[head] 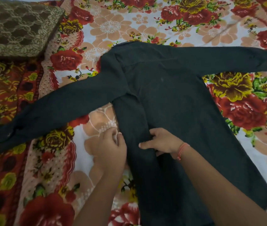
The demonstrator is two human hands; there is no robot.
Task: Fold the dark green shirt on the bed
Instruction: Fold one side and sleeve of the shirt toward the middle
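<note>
Lying spread on the bed [145,25], the shirt [170,98] has its left edge folded inward; the right hand [159,141] pinches that fold, the left hand [113,144] loosely curled just beside it, holding nothing visible.

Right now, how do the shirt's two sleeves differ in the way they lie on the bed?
The left sleeve slants down toward the person, its cuff on the red border of the bedsheet; the right sleeve runs almost straight sideways and leaves the picture, so its cuff end is cut off. The left sleeve starts beside a folded-in side panel; the right side of the dark green shirt lies unfolded. Both sleeves are spread out flat, and neither is folded yet.
</note>
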